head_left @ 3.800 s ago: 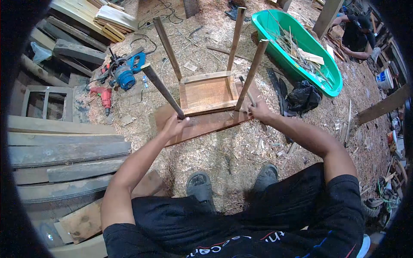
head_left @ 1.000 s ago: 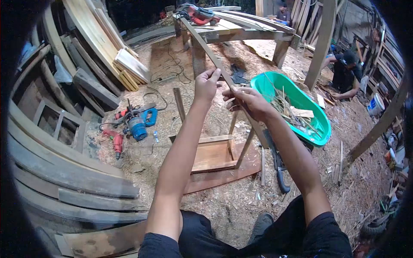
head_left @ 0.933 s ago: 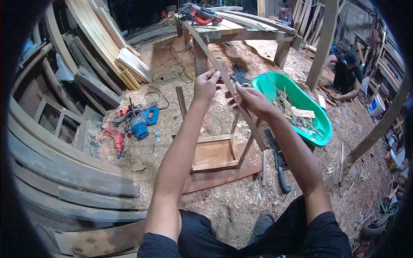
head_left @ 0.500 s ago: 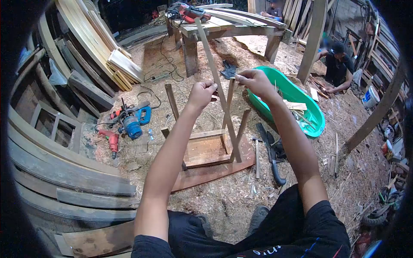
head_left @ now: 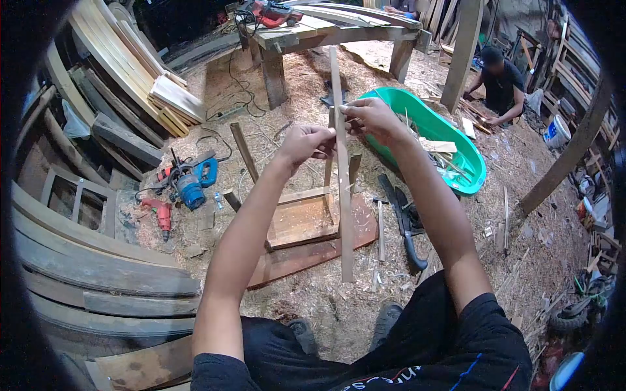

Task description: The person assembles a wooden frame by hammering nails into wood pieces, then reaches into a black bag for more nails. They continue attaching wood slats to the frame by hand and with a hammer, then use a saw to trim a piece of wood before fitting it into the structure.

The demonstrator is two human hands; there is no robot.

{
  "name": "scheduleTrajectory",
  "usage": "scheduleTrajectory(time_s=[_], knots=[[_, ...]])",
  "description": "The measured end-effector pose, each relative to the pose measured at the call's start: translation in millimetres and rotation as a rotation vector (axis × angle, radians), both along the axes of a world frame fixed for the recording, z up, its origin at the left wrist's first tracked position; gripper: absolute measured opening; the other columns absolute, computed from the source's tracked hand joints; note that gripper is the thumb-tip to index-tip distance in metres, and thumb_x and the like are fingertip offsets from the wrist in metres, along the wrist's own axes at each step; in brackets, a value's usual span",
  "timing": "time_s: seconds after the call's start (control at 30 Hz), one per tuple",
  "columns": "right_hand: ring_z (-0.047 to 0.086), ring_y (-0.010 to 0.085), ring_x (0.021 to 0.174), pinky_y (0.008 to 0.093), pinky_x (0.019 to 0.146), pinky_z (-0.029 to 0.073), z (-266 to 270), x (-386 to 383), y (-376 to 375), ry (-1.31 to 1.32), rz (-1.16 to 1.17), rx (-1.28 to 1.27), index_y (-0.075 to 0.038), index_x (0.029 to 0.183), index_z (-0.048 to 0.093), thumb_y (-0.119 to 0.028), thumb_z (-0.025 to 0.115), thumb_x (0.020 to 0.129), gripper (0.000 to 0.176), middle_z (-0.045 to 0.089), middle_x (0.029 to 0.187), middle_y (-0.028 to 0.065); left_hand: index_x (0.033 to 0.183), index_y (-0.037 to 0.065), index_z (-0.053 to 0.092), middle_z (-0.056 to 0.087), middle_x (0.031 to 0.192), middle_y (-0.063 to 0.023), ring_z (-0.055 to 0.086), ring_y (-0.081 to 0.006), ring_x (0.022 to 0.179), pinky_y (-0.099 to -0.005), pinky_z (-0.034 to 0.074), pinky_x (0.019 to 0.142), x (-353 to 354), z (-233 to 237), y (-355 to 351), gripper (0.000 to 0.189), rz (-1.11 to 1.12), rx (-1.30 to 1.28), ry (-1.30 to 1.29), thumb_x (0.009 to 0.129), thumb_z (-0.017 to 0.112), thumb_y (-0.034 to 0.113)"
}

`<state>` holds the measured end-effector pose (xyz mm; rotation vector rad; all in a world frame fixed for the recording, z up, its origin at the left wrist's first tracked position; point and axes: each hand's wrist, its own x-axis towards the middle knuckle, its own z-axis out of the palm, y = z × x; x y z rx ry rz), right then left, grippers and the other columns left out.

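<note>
A long thin wooden strip (head_left: 344,195) stands nearly upright before me, its lower end towards me. My left hand (head_left: 306,144) pinches its left edge, with the fingertips partly behind it. My right hand (head_left: 378,120) is closed on the strip a little higher, its thumb on the front face. Below and behind the strip is an upturned wooden stool or small table; its frame (head_left: 300,221) rests on a reddish-brown board (head_left: 300,260) and its legs (head_left: 244,153) point up. The strip and my left forearm hide parts of it.
A green tub (head_left: 479,166) holding wood scraps stands right. A sheathed machete (head_left: 405,228) and hammer (head_left: 380,221) lie nearby. Left are a blue power tool (head_left: 190,192) and a red drill (head_left: 160,216). A workbench (head_left: 339,38) stands behind; a co-worker (head_left: 499,81) crouches right, beyond a post.
The strip has swung from slanting to nearly upright and come lower, nearer me. My right hand has moved left onto it. The camera view has shifted slightly.
</note>
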<state>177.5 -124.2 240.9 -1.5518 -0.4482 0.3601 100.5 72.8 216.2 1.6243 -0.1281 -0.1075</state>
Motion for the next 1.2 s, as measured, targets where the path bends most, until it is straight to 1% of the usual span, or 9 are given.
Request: scheduleTrajectory(time_s=[0.17, 0.33, 0.43, 0.53, 0.63, 0.73, 0.83, 0.93, 1.2], knots=[[0.063, 0.0136, 0.065, 0.0278, 0.060, 0.054, -15, 18, -13, 0.047, 0.021, -0.015, 0.007, 0.101, 0.068, -0.020, 0.068, 0.090, 0.028, 0.067, 0.080, 0.0074, 0.104, 0.003, 0.068, 0.071, 0.094, -0.0089, 0.067, -0.0137, 0.082, -0.0288, 0.054, 0.072, 11, -18, 7, 0.033, 0.158, 0.060, 0.046, 0.100, 0.051, 0.031], [0.063, 0.0165, 0.068, 0.0329, 0.061, 0.055, -16, 12, -11, 0.085, -0.063, -0.072, 0.006, 0.102, 0.069, -0.016, 0.070, 0.088, 0.027, 0.067, 0.082, 0.0095, 0.106, 0.001, 0.067, 0.070, 0.096, -0.0093, 0.066, -0.0177, 0.084, -0.0340, 0.053, 0.077, 10, -35, -23, 0.045, -0.006, -0.032, 0.014, 0.102, 0.045, 0.040], [0.061, 0.0118, 0.067, 0.0270, 0.060, 0.050, -23, 20, -11, 0.046, -0.060, -0.105, 0.001, 0.103, 0.069, -0.020, 0.069, 0.089, 0.025, 0.066, 0.082, 0.0035, 0.107, 0.001, 0.069, 0.071, 0.097, -0.0094, 0.068, -0.0189, 0.085, -0.0336, 0.052, 0.077, 14, -47, -37, 0.055, -0.072, -0.069, -0.011, 0.099, 0.046, 0.051], [0.061, 0.0125, 0.067, 0.0266, 0.059, 0.049, -29, 19, -7, 0.048, -0.092, -0.158, 0.002, 0.102, 0.070, -0.021, 0.068, 0.089, 0.026, 0.066, 0.082, 0.0045, 0.109, 0.001, 0.067, 0.070, 0.097, -0.0088, 0.067, -0.0188, 0.084, -0.0345, 0.052, 0.078, 6, -45, -43, 0.059, -0.123, -0.145, 0.070, 0.099, 0.043, 0.054], [0.064, 0.0175, 0.072, 0.0325, 0.063, 0.054, -32, 20, -5, -0.040, -0.111, -0.169, 0.007, 0.104, 0.069, -0.017, 0.069, 0.087, 0.030, 0.068, 0.086, 0.0113, 0.111, 0.000, 0.064, 0.069, 0.096, -0.0082, 0.067, -0.0181, 0.085, -0.0336, 0.052, 0.080, 9, -53, -41, 0.063, -0.190, -0.193, 0.064, 0.099, 0.040, 0.057], [0.064, 0.0174, 0.072, 0.0318, 0.062, 0.054, -37, 23, -6, -0.003, -0.102, -0.090, 0.008, 0.103, 0.069, -0.017, 0.069, 0.087, 0.030, 0.067, 0.084, 0.0106, 0.115, 0.001, 0.060, 0.067, 0.107, -0.0131, 0.065, -0.0210, 0.095, -0.0366, 0.050, 0.089, 14, -59, -36, 0.054, -0.266, -0.231, 0.100, 0.102, 0.037, 0.048], [0.059, 0.0117, 0.065, 0.0276, 0.058, 0.048, -37, 24, -4, -0.016, -0.133, -0.153, 0.004, 0.102, 0.070, -0.020, 0.067, 0.090, 0.027, 0.066, 0.079, 0.0044, 0.113, 0.000, 0.062, 0.067, 0.107, -0.0129, 0.065, -0.0215, 0.096, -0.0366, 0.049, 0.092, 4, -55, -38, 0.051, -0.274, -0.229, 0.059, 0.102, 0.039, 0.045], [0.059, 0.0111, 0.064, 0.0274, 0.058, 0.048, -35, 24, -7, -0.004, -0.106, -0.150, 0.003, 0.102, 0.070, -0.021, 0.067, 0.090, 0.026, 0.065, 0.078, 0.0040, 0.111, -0.001, 0.063, 0.067, 0.098, -0.0071, 0.062, -0.0155, 0.089, -0.0317, 0.048, 0.084, 3, -58, -38, 0.053, -0.288, -0.102, 0.013, 0.100, 0.046, 0.047], [0.057, 0.0098, 0.064, 0.0262, 0.057, 0.046, -39, 26, -5, 0.036, -0.112, -0.112, 0.001, 0.102, 0.071, -0.022, 0.068, 0.090, 0.026, 0.064, 0.077, 0.0023, 0.099, 0.003, 0.062, 0.062, 0.088, -0.0042, 0.056, -0.0138, 0.084, -0.0294, 0.043, 0.083, 0, -66, -51, 0.046, -0.304, -0.146, 0.026, 0.099, 0.046, 0.046]])
